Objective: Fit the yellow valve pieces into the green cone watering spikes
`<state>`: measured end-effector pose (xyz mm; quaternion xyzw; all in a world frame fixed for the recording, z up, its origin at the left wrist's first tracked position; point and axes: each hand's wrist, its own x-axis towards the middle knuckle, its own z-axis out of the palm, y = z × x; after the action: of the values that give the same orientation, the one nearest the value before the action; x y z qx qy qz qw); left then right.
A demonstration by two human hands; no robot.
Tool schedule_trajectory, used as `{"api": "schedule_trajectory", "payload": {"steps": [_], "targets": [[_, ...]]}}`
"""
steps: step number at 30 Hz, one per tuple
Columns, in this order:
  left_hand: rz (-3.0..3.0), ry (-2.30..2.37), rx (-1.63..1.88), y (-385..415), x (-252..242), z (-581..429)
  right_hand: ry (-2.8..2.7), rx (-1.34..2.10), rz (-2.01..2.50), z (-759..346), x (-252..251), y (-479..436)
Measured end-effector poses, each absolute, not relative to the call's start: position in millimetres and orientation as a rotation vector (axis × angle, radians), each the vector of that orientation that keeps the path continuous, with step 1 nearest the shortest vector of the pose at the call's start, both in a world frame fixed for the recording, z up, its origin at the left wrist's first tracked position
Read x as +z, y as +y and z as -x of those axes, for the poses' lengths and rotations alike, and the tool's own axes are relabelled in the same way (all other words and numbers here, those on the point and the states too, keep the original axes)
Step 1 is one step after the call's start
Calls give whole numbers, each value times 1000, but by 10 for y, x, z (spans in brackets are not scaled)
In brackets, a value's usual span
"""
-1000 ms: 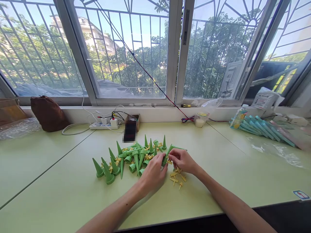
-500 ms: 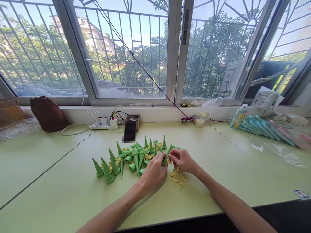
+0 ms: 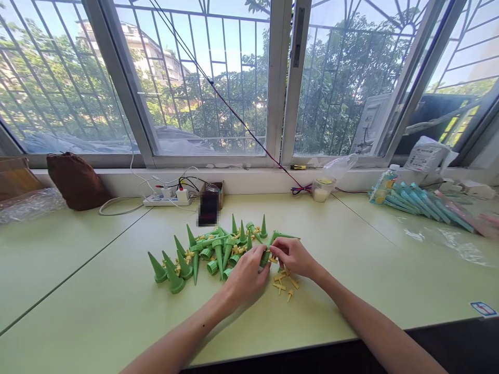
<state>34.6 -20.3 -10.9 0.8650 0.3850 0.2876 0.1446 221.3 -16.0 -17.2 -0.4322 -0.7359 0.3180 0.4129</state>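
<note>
My left hand (image 3: 248,275) is closed round a green plastic watering spike (image 3: 264,258), partly hidden by the fingers. The fingers of my right hand (image 3: 294,255) pinch a small yellow T-shaped valve (image 3: 273,259) against the side of that spike. How far it sits in the spike I cannot tell. Below my right hand lie several loose yellow valves (image 3: 279,286). To the left spreads a pile of green spikes (image 3: 218,252), some standing point up, others on their sides, with yellow valves among them. Another green spike (image 3: 286,236) lies just behind my right hand.
Behind the pile are a blurred dark phone-like object (image 3: 208,209) and a power strip (image 3: 166,199) with cables. A brown pouch (image 3: 76,182) stands at the back left. A plastic cup (image 3: 322,191), a bottle (image 3: 384,186) and turquoise packets (image 3: 419,202) are at the back right.
Both hands stay at almost the same spot, with only slight finger movement at the spike. The view has shifted very slightly.
</note>
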Motion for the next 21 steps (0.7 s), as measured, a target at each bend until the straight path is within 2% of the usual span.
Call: {"api": "schedule_trajectory", "payload": {"steps": [21], "targets": [[-2473,1063,930,-193,-127,-347,-1819,803,1074,-2203,-178,-151]]}}
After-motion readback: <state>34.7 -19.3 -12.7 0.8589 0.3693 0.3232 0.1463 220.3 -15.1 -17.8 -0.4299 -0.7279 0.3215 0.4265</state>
